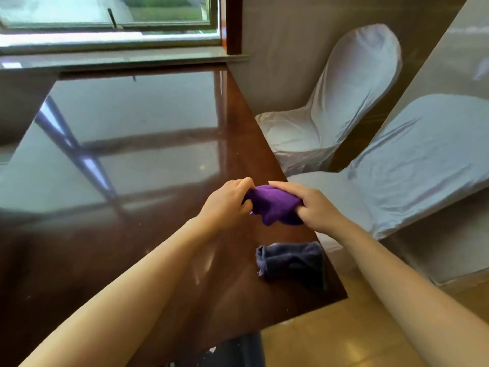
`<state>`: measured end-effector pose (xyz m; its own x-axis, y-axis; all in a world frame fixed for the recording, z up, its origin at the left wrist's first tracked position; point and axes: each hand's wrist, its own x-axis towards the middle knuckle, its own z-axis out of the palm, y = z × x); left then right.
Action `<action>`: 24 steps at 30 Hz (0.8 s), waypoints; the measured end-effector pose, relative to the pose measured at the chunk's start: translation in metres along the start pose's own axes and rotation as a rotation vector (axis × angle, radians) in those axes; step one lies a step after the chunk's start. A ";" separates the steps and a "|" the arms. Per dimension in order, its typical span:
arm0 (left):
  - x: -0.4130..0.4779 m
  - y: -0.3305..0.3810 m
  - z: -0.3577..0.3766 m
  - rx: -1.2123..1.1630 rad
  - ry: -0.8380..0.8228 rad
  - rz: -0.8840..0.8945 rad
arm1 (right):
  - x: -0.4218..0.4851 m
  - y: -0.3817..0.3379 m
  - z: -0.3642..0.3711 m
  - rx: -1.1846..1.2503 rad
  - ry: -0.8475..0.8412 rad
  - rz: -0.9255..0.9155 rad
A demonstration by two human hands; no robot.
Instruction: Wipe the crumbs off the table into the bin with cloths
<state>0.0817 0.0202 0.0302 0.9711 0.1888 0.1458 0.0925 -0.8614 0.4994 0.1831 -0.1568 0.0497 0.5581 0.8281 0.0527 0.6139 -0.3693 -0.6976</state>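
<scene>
A purple cloth (275, 203) is bunched between both my hands just above the right edge of the glossy dark-brown table (132, 154). My left hand (227, 201) pinches its left end and my right hand (316, 205) grips its right end. A second, grey-blue cloth (291, 260) lies crumpled on the table near the right front corner, below my hands. Tiny pale crumbs speckle the tabletop around the hands. A dark object (238, 350) at the bottom under the table edge is too cut off to identify.
Two chairs in white covers stand right of the table, one far (344, 102) and one close (423, 160). A window and sill (119, 56) run along the table's far end. Yellow tiled floor (344, 340) shows at the lower right.
</scene>
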 end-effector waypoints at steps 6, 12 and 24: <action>0.067 -0.014 0.033 0.120 0.061 -0.056 | 0.047 0.061 0.000 -0.279 0.129 -0.082; 0.052 -0.025 0.090 0.281 -0.179 -0.099 | 0.038 0.115 0.037 -0.415 -0.286 0.005; 0.036 -0.023 0.064 0.284 -0.425 -0.220 | 0.048 0.071 0.013 -0.224 -0.557 0.217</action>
<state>0.1288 0.0167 -0.0306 0.9201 0.2223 -0.3224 0.3015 -0.9275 0.2212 0.2462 -0.1384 -0.0067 0.3463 0.7973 -0.4944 0.6550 -0.5828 -0.4810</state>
